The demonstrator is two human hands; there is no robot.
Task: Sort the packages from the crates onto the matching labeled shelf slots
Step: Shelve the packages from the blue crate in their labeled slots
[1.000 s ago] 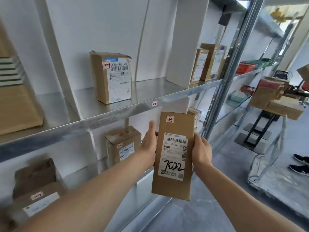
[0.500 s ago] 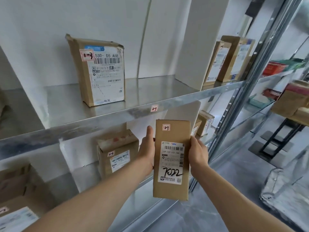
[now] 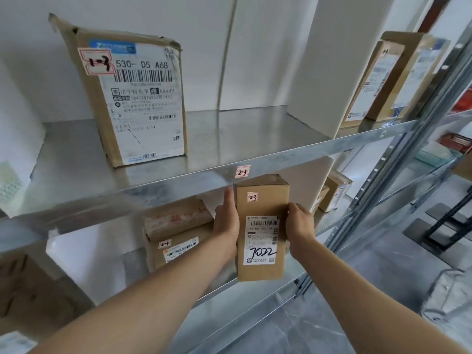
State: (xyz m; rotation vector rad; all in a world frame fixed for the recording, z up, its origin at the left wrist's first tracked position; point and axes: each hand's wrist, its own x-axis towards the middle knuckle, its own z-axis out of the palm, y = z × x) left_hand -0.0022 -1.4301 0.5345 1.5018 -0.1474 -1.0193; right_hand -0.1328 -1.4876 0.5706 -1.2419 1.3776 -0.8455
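Head view: fingers (image 3: 229,200) of left hand (image 3: 226,222), right hand (image 3: 301,224) grasp box (image 3: 260,206) labelled "2-3", "7022".

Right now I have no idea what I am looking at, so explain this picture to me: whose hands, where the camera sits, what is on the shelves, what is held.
There is no machine here: a person works with bare hands, and the one camera sits on their head, looking forward and down. That is why two forearms reach in from below. The left hand and right hand hold a narrow brown package upright between them, at the front of a metal rack. Its small sticker reads 2-3, like the tag on the shelf edge just above it. In that lower slot a second box also bears 2-3. On the upper shelf stands a larger box marked 1-3. More boxes stand further right, past a white divider.
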